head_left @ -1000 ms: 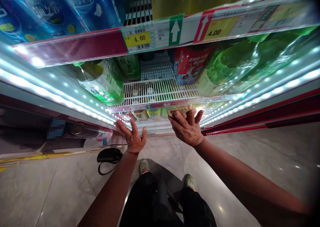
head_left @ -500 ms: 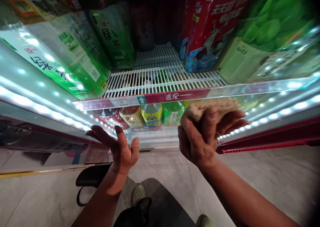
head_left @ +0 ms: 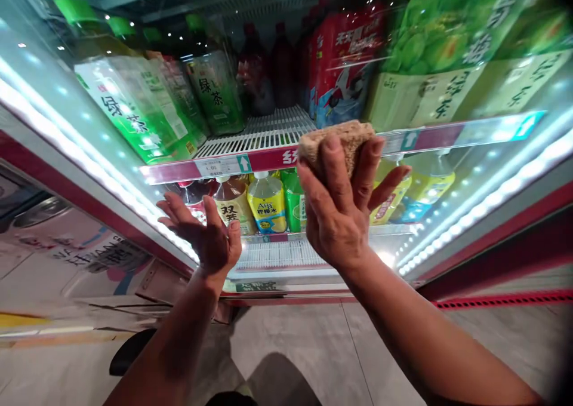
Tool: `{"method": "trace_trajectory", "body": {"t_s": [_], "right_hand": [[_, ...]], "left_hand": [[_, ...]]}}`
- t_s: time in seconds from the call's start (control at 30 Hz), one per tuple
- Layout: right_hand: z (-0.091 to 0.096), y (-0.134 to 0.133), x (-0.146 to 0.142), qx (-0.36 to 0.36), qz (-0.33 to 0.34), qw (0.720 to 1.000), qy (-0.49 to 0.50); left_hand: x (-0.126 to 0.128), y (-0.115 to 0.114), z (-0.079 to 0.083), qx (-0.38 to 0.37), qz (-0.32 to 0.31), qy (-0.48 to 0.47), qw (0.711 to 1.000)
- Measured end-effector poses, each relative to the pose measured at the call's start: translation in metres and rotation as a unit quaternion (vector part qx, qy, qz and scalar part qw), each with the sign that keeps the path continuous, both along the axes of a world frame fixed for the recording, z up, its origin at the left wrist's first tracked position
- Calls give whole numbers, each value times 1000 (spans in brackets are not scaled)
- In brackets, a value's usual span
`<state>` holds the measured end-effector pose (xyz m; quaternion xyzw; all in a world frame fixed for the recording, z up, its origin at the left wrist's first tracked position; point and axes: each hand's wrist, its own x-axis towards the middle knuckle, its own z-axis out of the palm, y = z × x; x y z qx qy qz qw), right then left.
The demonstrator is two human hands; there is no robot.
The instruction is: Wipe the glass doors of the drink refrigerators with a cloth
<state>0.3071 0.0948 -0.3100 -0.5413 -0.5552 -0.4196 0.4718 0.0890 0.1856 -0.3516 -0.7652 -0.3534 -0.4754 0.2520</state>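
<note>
My right hand (head_left: pixel 339 213) is raised in front of an open drinks cooler, with its fingers closed round a brown folded cloth (head_left: pixel 344 140). The cloth sits level with the red price strip (head_left: pixel 268 157) on the front of a white wire shelf (head_left: pixel 264 134). My left hand (head_left: pixel 206 233) is open, palm up and fingers spread, and holds nothing; it hovers near the cooler's left lit edge. Behind my hands on the lower shelf stand small bottles, among them a yellow-labelled bottle (head_left: pixel 267 203) and a brown tea bottle (head_left: pixel 231 204).
Large green tea bottles (head_left: pixel 134 116) lie tilted on the left of the wire shelf. Red bottles (head_left: pixel 340 60) and green packs (head_left: pixel 430 54) stand on the right. LED strips line both cooler sides. Grey tiled floor (head_left: pixel 313 346) below, with a black object (head_left: pixel 128 352) at lower left.
The view has dropped from the upper shelf with its 4.00 price tags to the lower shelves. My right hand has lifted the cloth to the shelf's front strip. My left hand stays open.
</note>
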Motion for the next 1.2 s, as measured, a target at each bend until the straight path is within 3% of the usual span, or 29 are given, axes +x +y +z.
{"method": "trace_trajectory", "body": {"t_s": [0.1, 0.17, 0.3, 0.4, 0.53, 0.67, 0.83, 0.93, 1.1, 1.2], "right_hand": [[0, 5, -10, 10, 8, 999, 35], [-4, 12, -27, -22, 22, 999, 30], [-15, 22, -55, -87, 29, 994, -64], [-19, 26, -57, -126, 23, 984, -122], [-9, 32, -51, -149, 17, 978, -146], [4, 41, -65, -164, 15, 980, -110], [10, 35, -79, -264, 89, 931, -235], [30, 32, -76, -278, 107, 908, -295], [78, 45, -102, -244, 84, 930, -262], [79, 55, -127, -239, 87, 933, -253]], "left_hand": [[3, 2, -5, 1, -15, -36, 999], [4, 3, -8, 2, -35, -55, 998], [5, 7, -13, 1, -32, -71, 997], [6, 8, -16, -20, -37, -77, 996], [4, 7, -17, -53, -36, -73, 995], [-12, 0, -12, -118, -46, -10, 992], [-52, -10, 3, -146, -65, 98, 982], [-81, -5, 22, -113, -82, 142, 980], [-132, 18, 64, -96, -27, 112, 989], [-151, 29, 75, -106, -9, 93, 990]]}}
